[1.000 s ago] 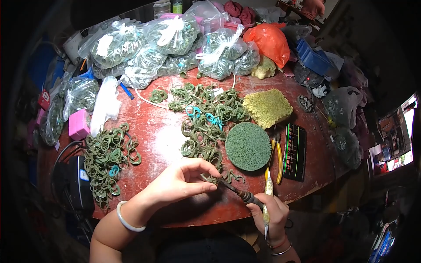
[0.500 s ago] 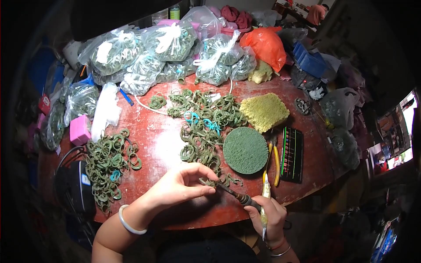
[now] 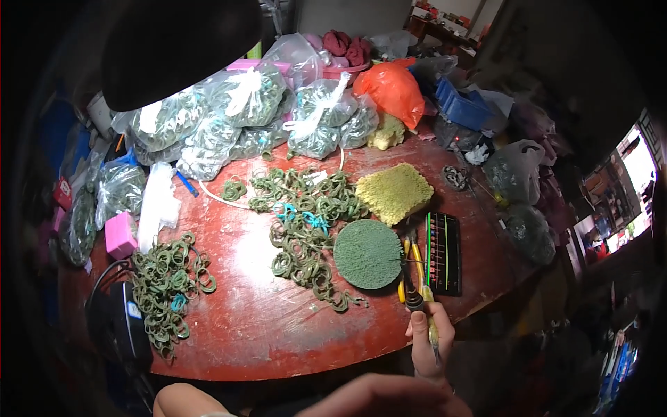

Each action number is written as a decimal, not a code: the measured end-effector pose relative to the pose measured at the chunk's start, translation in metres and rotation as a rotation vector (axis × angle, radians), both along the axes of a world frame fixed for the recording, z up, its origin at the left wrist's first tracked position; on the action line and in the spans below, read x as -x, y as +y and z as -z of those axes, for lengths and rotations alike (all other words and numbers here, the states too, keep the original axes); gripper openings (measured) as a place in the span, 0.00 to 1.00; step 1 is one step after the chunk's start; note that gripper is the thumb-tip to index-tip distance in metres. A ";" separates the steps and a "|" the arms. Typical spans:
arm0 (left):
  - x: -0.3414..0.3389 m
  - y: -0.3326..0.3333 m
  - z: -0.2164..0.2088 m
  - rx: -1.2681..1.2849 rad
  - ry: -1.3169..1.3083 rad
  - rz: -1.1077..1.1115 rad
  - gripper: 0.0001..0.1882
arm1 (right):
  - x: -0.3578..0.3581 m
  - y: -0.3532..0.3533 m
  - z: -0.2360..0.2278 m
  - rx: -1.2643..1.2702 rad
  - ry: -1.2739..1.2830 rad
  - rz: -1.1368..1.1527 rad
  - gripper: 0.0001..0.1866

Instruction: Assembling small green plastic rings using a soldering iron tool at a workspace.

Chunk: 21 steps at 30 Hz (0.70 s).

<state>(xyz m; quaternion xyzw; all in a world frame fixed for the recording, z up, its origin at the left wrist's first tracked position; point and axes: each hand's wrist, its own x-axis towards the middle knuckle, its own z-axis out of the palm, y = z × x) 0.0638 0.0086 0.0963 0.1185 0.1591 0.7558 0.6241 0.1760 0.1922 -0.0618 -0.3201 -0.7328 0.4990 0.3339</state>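
Observation:
My right hand (image 3: pixel 432 340) is closed around a dark soldering iron (image 3: pixel 414 300) with a ringed collar. Its tip points away from me, close to the right edge of a round green pad (image 3: pixel 368 254). The same hand also grips a slim cream-and-yellow handled tool (image 3: pixel 434 335). At the lower edge my left hand (image 3: pixel 389 397) is raised close to the camera; it is blurred and its fingers are cut off, so what it holds is hidden. Green ring-shaped pieces (image 3: pixel 306 257) lie in a loose heap left of the pad. Another heap of green rings (image 3: pixel 163 285) lies farther left.
A yellow sponge-like block (image 3: pixel 394 193), yellow-handled pliers (image 3: pixel 415 254) and a black tray (image 3: pixel 443 254) surround the pad. Bags of green pieces (image 3: pixel 243 97) line the back. A black box (image 3: pixel 128 320) stands left; a dark lamp head (image 3: pixel 180 52) hangs above.
My left hand has left the soldering iron's tip and come back toward me, out of the table's middle. My right hand has turned the iron from pointing left to pointing away. The view has shifted.

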 end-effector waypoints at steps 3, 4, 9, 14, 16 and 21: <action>-0.014 0.001 -0.014 0.052 0.042 0.045 0.18 | 0.001 -0.004 0.003 0.018 0.043 -0.028 0.15; -0.018 0.002 -0.014 0.006 0.009 0.026 0.18 | 0.002 -0.006 0.002 0.046 0.043 -0.031 0.14; -0.046 0.026 -0.003 -0.209 0.008 -0.060 0.20 | 0.003 -0.005 -0.004 0.191 0.084 -0.005 0.12; -0.059 0.041 -0.018 -0.128 0.323 -0.228 0.16 | 0.007 0.010 -0.021 -0.072 -0.034 0.005 0.07; -0.064 0.041 -0.005 -0.137 0.444 -0.228 0.15 | 0.017 0.029 -0.036 -0.399 -0.051 0.019 0.05; 0.015 0.030 0.079 -0.020 0.897 -0.334 0.11 | 0.054 0.080 -0.044 -0.845 -0.193 0.115 0.08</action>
